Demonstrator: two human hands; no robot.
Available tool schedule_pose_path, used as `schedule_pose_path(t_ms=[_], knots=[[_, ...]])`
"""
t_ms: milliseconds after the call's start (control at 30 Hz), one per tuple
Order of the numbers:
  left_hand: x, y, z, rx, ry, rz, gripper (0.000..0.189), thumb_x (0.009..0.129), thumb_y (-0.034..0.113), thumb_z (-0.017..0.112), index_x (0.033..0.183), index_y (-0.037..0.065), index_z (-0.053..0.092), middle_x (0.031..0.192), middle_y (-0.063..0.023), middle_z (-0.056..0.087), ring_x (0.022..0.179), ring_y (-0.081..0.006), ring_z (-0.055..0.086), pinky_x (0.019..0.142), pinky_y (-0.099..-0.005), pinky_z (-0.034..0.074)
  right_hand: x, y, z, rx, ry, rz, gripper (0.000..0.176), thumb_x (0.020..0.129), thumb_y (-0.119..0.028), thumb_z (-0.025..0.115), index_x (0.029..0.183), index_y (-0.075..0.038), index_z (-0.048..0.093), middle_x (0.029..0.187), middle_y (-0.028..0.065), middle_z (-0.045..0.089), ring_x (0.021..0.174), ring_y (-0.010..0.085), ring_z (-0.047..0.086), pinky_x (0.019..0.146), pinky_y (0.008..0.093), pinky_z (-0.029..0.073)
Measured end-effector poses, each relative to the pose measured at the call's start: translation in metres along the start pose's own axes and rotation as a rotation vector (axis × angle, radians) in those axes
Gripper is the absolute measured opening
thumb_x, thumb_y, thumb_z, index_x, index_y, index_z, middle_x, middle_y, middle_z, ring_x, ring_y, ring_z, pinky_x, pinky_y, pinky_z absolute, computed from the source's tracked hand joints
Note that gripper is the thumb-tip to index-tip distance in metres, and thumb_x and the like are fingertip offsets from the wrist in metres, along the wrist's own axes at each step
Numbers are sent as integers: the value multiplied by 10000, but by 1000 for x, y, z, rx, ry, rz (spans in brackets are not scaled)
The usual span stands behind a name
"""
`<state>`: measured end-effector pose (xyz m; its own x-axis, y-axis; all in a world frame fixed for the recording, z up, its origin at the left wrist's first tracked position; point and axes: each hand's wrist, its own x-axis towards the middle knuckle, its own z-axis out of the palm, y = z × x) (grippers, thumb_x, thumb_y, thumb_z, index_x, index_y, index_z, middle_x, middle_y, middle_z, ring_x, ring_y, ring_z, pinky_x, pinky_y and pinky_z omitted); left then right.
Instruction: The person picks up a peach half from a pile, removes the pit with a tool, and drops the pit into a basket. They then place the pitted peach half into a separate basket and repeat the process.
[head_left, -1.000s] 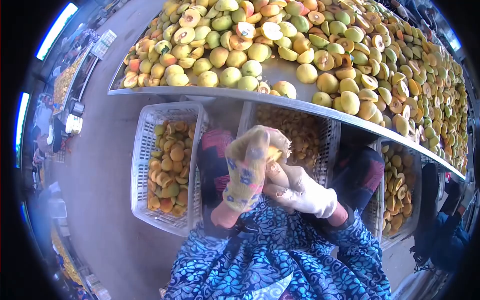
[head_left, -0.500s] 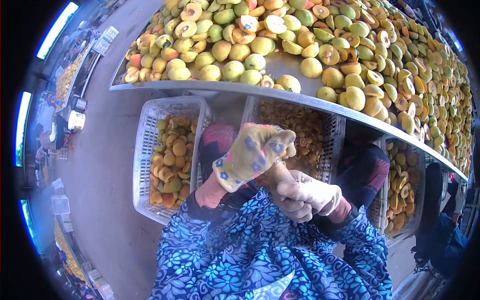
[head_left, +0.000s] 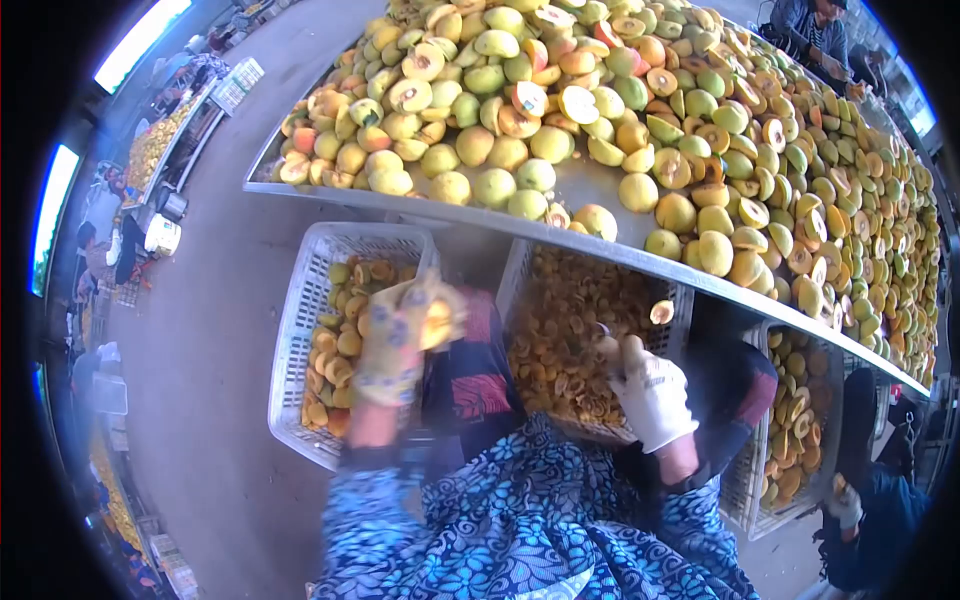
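No legible lettering, label, brand, number or sign on crates [head_left: 296, 340], table [head_left: 330, 190] or fruit [head_left: 490, 185].

Left hand [head_left: 398, 340] in a flowery glove holds a blurry peach half [head_left: 437, 322] over the left basket [head_left: 300, 318]. White-gloved right hand [head_left: 652, 397] hangs over the middle basket [head_left: 518, 275], with the peach-heaped table [head_left: 585, 190] above.

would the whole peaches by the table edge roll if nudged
Likely: the whole peaches are round and loose by the table rim. They look ripe, so a fall may bruise them. Cut halves should roll less.
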<state>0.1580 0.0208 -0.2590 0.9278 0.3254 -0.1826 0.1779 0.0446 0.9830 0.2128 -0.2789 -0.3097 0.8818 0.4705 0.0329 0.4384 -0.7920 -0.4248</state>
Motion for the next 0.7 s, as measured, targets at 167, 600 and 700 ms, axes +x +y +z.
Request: schedule_pose_path(t_ms=[167,600,700], knots=[[4,32,-106,1442,142,555,423,853,372,721,1098,31,662,1065,-165,688,965,-317,667,844,-383,528,-19,-4,5,230,53,130,215,843,-139,684,883,-64,486,660,213,607,635,425,612,544,486,468],[193,6,-16,1285,90,307,475,842,401,699,1187,81,634,1074,-143,692,984,-321,666,853,-437,528,-7,-15,33,352,-235,123,246,857,-216,685,927,-60,509,732,225,636,697,438,624,599,514,467],[178,2,-28,470,142,357,510,877,415,664,1241,65,596,1090,-152,679,958,-304,674,820,-426,548,-3,-11,31,555,-230,151,210,878,-178,664,931,-38,516,749,227,629,727,433,631,617,478,472]])
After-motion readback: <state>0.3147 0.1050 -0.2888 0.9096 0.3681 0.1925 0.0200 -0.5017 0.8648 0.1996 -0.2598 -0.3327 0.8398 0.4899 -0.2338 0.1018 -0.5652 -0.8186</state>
